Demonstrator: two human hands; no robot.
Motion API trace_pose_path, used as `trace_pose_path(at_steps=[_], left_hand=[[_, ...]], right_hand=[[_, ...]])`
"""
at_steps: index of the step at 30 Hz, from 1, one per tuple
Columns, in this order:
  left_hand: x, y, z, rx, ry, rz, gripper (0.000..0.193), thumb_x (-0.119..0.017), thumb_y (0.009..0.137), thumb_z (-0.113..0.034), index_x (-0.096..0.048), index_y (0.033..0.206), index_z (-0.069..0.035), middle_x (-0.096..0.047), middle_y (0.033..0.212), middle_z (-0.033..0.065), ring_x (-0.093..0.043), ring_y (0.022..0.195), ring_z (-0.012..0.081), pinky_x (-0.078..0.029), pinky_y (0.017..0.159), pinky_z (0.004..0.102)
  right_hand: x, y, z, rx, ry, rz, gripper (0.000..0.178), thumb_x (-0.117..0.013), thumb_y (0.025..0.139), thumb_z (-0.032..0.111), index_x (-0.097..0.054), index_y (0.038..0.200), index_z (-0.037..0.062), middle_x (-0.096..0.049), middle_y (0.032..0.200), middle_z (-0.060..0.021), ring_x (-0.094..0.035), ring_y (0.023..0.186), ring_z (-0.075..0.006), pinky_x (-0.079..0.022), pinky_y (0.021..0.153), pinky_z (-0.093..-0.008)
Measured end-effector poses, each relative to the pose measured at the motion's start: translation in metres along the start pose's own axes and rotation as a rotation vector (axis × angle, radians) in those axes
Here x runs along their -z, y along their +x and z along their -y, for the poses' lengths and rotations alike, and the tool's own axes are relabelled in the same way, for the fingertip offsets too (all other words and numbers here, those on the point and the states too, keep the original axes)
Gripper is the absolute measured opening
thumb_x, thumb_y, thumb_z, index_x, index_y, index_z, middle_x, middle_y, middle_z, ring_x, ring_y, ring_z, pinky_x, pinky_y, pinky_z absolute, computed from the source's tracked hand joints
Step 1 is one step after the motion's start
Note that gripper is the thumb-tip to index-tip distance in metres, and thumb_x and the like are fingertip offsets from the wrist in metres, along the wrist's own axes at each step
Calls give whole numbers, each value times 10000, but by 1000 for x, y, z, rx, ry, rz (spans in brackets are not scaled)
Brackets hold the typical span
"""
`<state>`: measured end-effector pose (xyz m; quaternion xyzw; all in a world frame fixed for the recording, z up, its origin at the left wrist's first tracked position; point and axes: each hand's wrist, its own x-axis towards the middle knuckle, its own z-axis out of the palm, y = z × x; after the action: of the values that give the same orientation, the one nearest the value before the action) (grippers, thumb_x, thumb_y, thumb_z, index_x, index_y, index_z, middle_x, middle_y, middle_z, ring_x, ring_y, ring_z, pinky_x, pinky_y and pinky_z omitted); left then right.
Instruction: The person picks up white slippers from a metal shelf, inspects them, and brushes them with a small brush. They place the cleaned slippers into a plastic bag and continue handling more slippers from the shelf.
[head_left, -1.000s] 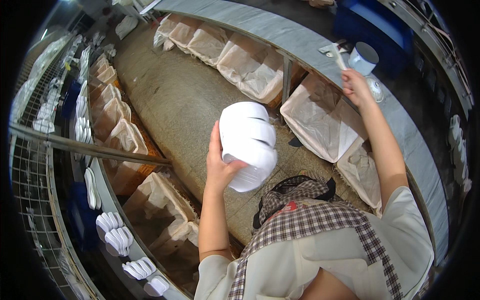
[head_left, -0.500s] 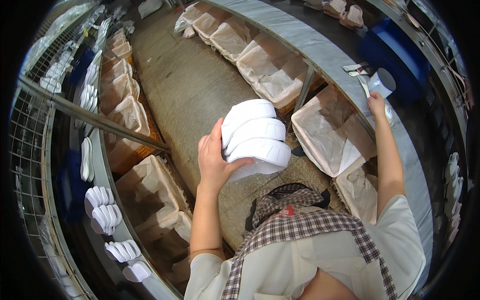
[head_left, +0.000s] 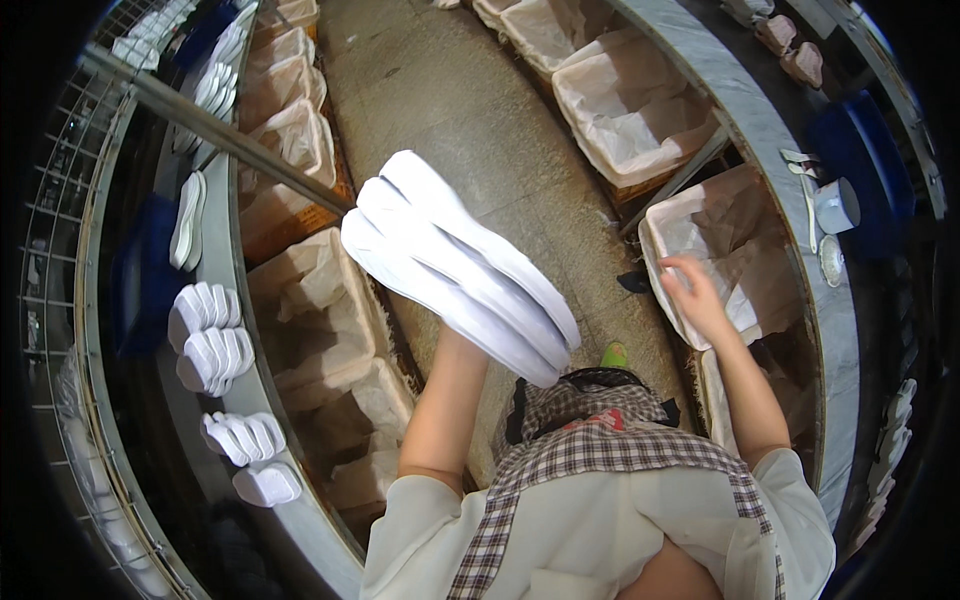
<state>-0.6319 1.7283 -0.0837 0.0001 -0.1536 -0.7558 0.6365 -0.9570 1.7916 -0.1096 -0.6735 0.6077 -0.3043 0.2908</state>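
Note:
Three white shoe soles (head_left: 465, 270), overlapping like a fan, are held up in front of me, slanting from upper left to lower right. My left hand (head_left: 463, 343) grips them from beneath; its fingers are hidden behind the soles. Empty, my right hand (head_left: 695, 300) hovers over the near edge of a plastic-lined bin (head_left: 675, 225), fingers apart. Beyond it, on the right-hand bench, a white-handled brush (head_left: 811, 208) lies beside a white cup (head_left: 836, 206) and a small round dish (head_left: 831, 260).
More white soles (head_left: 215, 360) stand in groups along the left bench (head_left: 290, 525). Lined bins (head_left: 300, 300) run below both benches, beside the aisle floor (head_left: 440, 110). A metal bar (head_left: 230, 140) slants across the left side. Blue crates (head_left: 865, 150) sit behind the benches.
My right hand has come away from the brush and moved down and left, its fingers now spread. My left hand has turned the soles so their long faces show. The view has shifted.

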Motion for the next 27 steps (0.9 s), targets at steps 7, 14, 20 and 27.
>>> trace_pose_path(at_steps=[7, 14, 20, 27], left_hand=[[13, -59, -17, -95, -108, 53, 394, -440, 958, -342, -476, 1260, -91, -598, 1125, 62, -559, 1050, 187, -422, 961, 359], [-26, -151, 18, -185, 5, -250, 579, -420, 912, -551, -451, 1288, -112, -543, 1252, 53, -482, 1190, 223, -351, 1045, 408], [-103, -251, 47, 503, 871, -426, 453, -490, 943, -338, -487, 1248, -3, -566, 1212, 160, -578, 1059, 223, -470, 828, 320], [-142, -318, -1, -152, 2163, -376, 519, -666, 815, -223, -487, 1243, 9, -566, 1175, 204, -550, 1092, 297, -432, 941, 372]], right_hand=[[-68, -34, 125, 371, 184, 434, 1114, -840, 583, 386, -189, 1428, 65, -352, 1372, -185, -305, 1298, -357, -262, 1089, -450], [-89, -86, 166, 248, 395, 59, 644, -773, 715, 204, -447, 1229, -7, -527, 1165, -212, -519, 1108, -325, -436, 911, -418], [-52, -90, 125, 41, 912, -5, 295, -651, 838, 175, -570, 1057, -6, -615, 895, -28, -549, 775, -86, -448, 678, -227], [-66, -120, 135, 24, 705, 260, 278, -667, 791, 158, -601, 976, -39, -638, 841, -58, -578, 745, -105, -462, 665, -243]])
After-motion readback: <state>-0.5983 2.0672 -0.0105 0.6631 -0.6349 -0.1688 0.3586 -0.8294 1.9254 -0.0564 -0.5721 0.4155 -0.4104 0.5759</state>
